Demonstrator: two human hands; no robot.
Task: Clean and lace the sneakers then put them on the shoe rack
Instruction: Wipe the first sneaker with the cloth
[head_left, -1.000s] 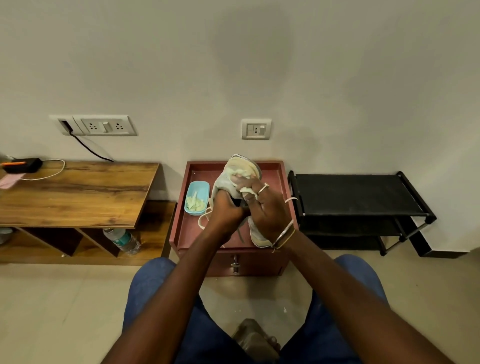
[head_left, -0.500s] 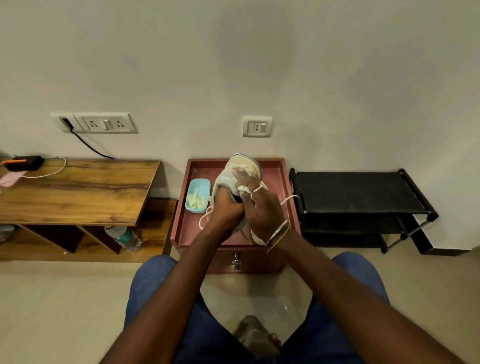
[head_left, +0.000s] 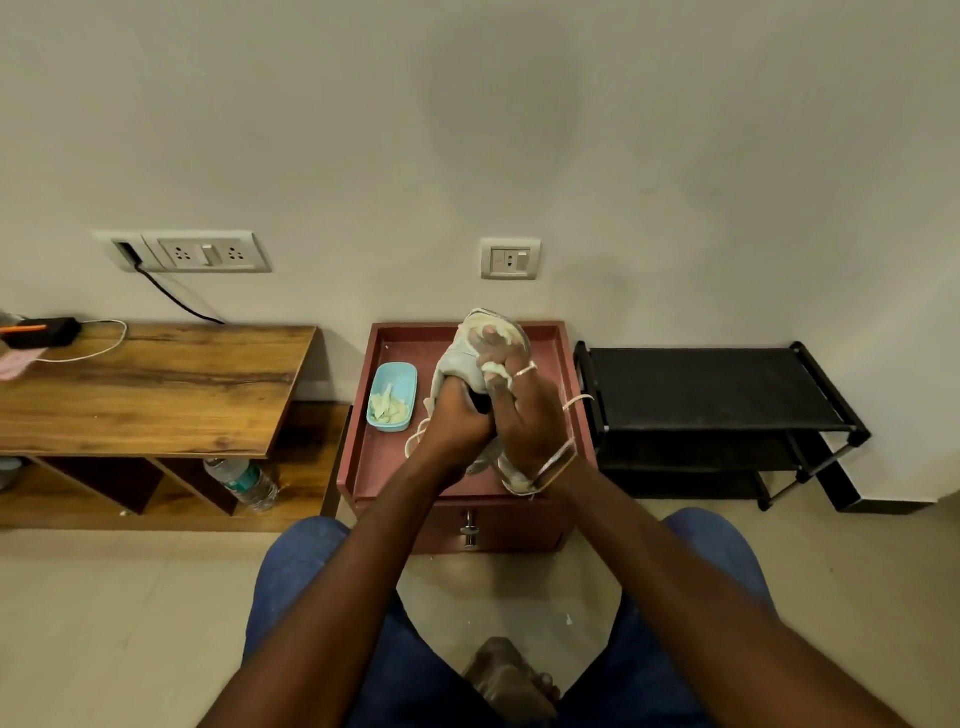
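Head view: left hand (head_left: 457, 421) grips sneaker (head_left: 457, 358) over cabinet (head_left: 384, 457) top; right hand (head_left: 524, 410) fingers curl around a cloth wad (head_left: 493, 370) against it.

My left hand (head_left: 457, 418) and right hand (head_left: 527, 415) cover most of the grey and cream fabric sneaker (head_left: 454, 358), and my left fingers are hidden at its opening. Only a scrap of the pale crumpled wipe (head_left: 493, 370) shows under my right fingers (head_left: 491, 338). The brownish lump (head_left: 506, 680) between my knees is too blurred to name. The left edge cuts off a pink cloth (head_left: 15, 364).
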